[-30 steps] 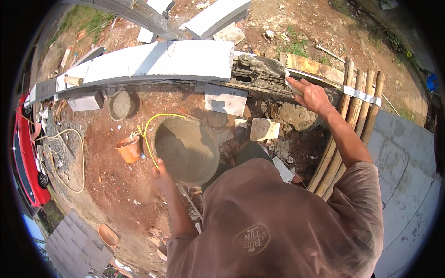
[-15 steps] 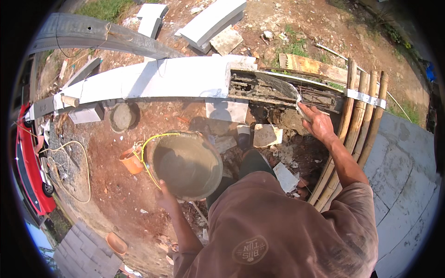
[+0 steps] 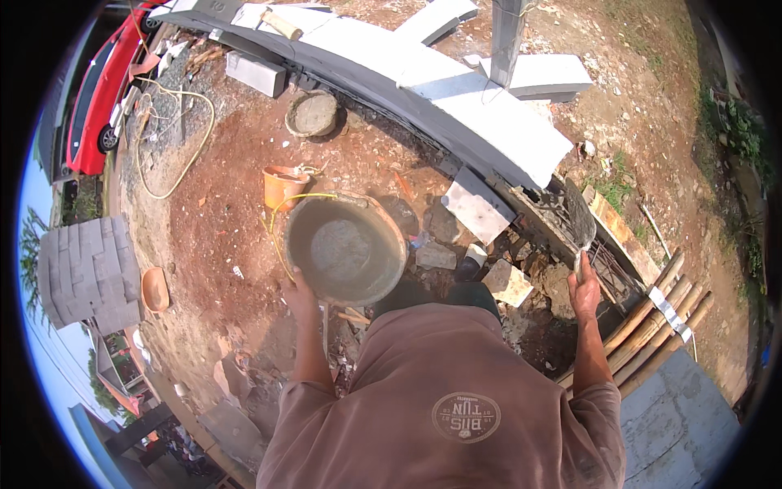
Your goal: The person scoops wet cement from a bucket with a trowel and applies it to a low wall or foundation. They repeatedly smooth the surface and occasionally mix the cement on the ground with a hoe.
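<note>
My left hand (image 3: 300,295) is closed at the near left rim of a round, mortar-crusted bucket (image 3: 389,281), where its yellow handle (image 3: 273,236) comes down. Wet grey residue coats the bucket's inside, with a paler round patch at the bottom. Out to the right, my right hand (image 3: 583,292) grips the handle of a trowel (image 3: 579,218). Its grey-smeared blade points away from me, over the low wall's rough, exposed top beside the last white block (image 3: 521,151). Whether loose mortar lies on the blade I cannot tell.
An orange bucket (image 3: 285,189) and a mortar-crusted tub (image 3: 312,114) stand left of the wall. Broken blocks (image 3: 507,284) lie near my feet. Tied bamboo poles (image 3: 652,326) rest at right. A metal post (image 3: 507,41) rises beyond the wall; a hose (image 3: 210,122) curls far left.
The view has turned, so the wall now slants down to the right. My right hand has shifted, and the trowel blade stands more upright in the picture. The left hand keeps the bucket.
</note>
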`<state>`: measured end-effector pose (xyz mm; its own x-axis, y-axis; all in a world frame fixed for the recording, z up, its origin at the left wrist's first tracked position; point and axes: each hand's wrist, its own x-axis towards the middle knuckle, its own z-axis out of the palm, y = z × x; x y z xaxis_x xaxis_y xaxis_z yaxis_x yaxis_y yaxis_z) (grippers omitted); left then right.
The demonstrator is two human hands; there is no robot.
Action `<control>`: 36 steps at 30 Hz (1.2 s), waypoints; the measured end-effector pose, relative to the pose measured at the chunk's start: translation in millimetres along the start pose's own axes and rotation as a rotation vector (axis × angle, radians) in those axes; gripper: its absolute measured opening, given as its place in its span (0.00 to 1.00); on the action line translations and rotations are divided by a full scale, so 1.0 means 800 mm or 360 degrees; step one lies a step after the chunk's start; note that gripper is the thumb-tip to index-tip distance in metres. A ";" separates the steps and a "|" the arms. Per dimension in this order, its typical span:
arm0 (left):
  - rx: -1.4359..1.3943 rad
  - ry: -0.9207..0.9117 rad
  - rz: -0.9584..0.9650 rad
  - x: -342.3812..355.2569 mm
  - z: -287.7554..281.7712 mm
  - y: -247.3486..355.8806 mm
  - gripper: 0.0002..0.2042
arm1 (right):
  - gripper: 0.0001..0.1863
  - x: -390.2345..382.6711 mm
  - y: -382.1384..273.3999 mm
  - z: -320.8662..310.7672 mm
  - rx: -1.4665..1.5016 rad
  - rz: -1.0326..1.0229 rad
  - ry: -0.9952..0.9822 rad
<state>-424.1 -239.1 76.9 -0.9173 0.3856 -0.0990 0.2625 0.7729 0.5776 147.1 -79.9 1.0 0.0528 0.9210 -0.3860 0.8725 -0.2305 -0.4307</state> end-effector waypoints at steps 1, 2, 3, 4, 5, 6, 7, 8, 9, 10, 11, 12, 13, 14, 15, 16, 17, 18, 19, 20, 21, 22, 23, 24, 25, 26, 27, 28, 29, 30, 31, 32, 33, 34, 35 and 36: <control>0.0075 0.0065 -0.0008 0.000 -0.008 -0.018 0.23 | 0.33 0.002 0.012 0.005 0.0053 -0.0165 -0.0051; 0.0167 0.0134 -0.0027 -0.004 -0.023 -0.033 0.22 | 0.31 0.004 -0.001 -0.010 0.0026 -0.0235 -0.0356; 0.0205 0.0193 -0.0047 -0.007 -0.031 -0.043 0.22 | 0.32 0.002 0.011 -0.004 0.0070 -0.0337 -0.0211; 0.0245 0.0259 -0.0072 -0.013 -0.039 -0.051 0.22 | 0.32 0.005 0.038 0.010 0.0122 -0.0448 -0.0073; 0.0291 0.0324 -0.0105 -0.021 -0.047 -0.061 0.22 | 0.33 0.006 0.053 0.015 0.0180 -0.0562 0.0056; 0.0329 0.0370 -0.0124 -0.031 -0.063 -0.084 0.23 | 0.34 0.002 0.053 0.013 0.0262 -0.0545 0.0054; 0.0360 0.0406 -0.0138 -0.035 -0.076 -0.113 0.23 | 0.35 -0.004 0.051 0.009 0.0339 -0.0520 0.0060; 0.0390 0.0439 -0.0151 -0.042 -0.088 -0.138 0.24 | 0.36 -0.014 0.046 0.004 0.0421 -0.0406 0.0035; 0.0524 0.0449 -0.0338 -0.051 -0.098 -0.147 0.23 | 0.37 -0.027 0.041 -0.008 0.0373 -0.0365 0.0087; 0.0641 0.0450 -0.0509 -0.055 -0.108 -0.144 0.22 | 0.36 -0.031 0.058 -0.007 0.0348 -0.0495 0.0271; 0.0779 0.0448 -0.0691 -0.061 -0.123 -0.147 0.21 | 0.35 -0.039 0.066 -0.012 0.0313 -0.0341 0.0295; 0.0910 0.0677 -0.0614 -0.071 -0.136 -0.156 0.19 | 0.34 -0.043 0.076 -0.017 0.0181 -0.0096 0.0277; 0.0894 0.0674 -0.0600 -0.071 -0.154 -0.178 0.18 | 0.34 -0.049 0.092 -0.020 0.0098 -0.0058 0.0290; 0.0870 0.0662 -0.0585 -0.066 -0.172 -0.209 0.18 | 0.36 -0.049 0.118 -0.021 -0.0022 0.0045 0.0308; 0.0829 0.0628 -0.0584 -0.066 -0.175 -0.238 0.17 | 0.38 -0.041 0.172 -0.018 -0.0066 0.0207 0.0386; 0.0762 0.0665 -0.0649 -0.066 -0.174 -0.249 0.16 | 0.40 -0.042 0.203 -0.021 -0.0321 0.0306 0.0447; 0.0720 0.0714 -0.0701 -0.061 -0.183 -0.254 0.15 | 0.38 -0.048 0.184 -0.034 -0.0555 0.0446 0.0362; 0.0664 0.0756 -0.0759 -0.053 -0.187 -0.260 0.15 | 0.38 -0.046 0.172 -0.041 -0.0679 0.0490 0.0346; 0.0638 0.0698 -0.0730 -0.043 -0.195 -0.265 0.14 | 0.38 -0.048 0.158 -0.043 -0.0728 0.0506 0.0321; 0.0611 0.0630 -0.0701 -0.033 -0.204 -0.271 0.14 | 0.38 -0.051 0.142 -0.046 -0.0763 0.0503 0.0299; 0.0592 0.0559 -0.0674 -0.022 -0.211 -0.282 0.13 | 0.38 -0.053 0.126 -0.045 -0.0775 0.0488 0.0262; 0.0479 0.0576 -0.0665 -0.008 -0.209 -0.299 0.12 | 0.37 -0.054 0.108 -0.041 -0.0786 0.0461 0.0210; 0.0429 0.0571 -0.0749 0.001 -0.207 -0.329 0.12 | 0.37 -0.055 0.086 -0.035 -0.0799 0.0435 0.0158; 0.0380 0.0564 -0.0830 0.011 -0.204 -0.372 0.12 | 0.37 -0.056 0.063 -0.027 -0.0803 0.0401 0.0094; 0.0320 0.0561 -0.0899 0.025 -0.200 -0.413 0.13 | 0.37 -0.055 0.039 -0.017 -0.0796 0.0370 0.0038; 0.0177 0.0493 -0.1078 0.033 -0.197 -0.453 0.14 | 0.37 -0.053 0.013 -0.004 -0.0789 0.0336 -0.0006; 0.0184 0.0506 -0.1220 0.033 -0.203 -0.500 0.16 | 0.37 -0.049 -0.014 0.011 -0.0768 0.0298 -0.0063; 0.0186 0.0515 -0.1359 0.030 -0.202 -0.536 0.17 | 0.37 -0.044 -0.044 0.028 -0.0755 0.0253 -0.0124; 0.0310 0.0621 -0.1361 0.025 -0.192 -0.558 0.18 | 0.37 -0.038 -0.077 0.044 -0.0732 0.0210 -0.0155; 0.0436 0.0712 -0.1374 0.026 -0.178 -0.570 0.19 | 0.37 -0.035 -0.108 0.053 -0.0722 0.0168 -0.0194; 0.0231 0.0694 -0.1490 0.029 -0.165 -0.576 0.19 | 0.37 -0.036 -0.137 0.061 -0.0726 0.0124 -0.0236; 0.0043 0.0678 -0.1598 0.037 -0.159 -0.578 0.19 | 0.37 -0.039 -0.163 0.070 -0.0721 0.0083 -0.0288; -0.0143 0.0668 -0.1705 0.045 -0.156 -0.579 0.19 | 0.37 -0.038 -0.188 0.077 -0.0718 0.0044 -0.0338; -0.0164 0.0594 -0.1810 0.066 -0.148 -0.557 0.17 | 0.37 -0.035 -0.210 0.086 -0.0709 0.0014 -0.0367; -0.0308 0.0674 -0.1832 0.073 -0.153 -0.558 0.17 | 0.37 -0.028 -0.233 0.096 -0.0700 -0.0041 -0.0438; -0.0459 0.0744 -0.1832 0.088 -0.152 -0.560 0.17 | 0.36 -0.023 -0.251 0.106 -0.0683 -0.0080 -0.0485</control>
<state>-642.3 -619.2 -90.4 -0.6042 -0.6902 -0.3982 -0.7716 0.3820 0.5086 -70.4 -77.4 25.6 -0.0820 0.7796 -0.6208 0.9941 0.0197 -0.1065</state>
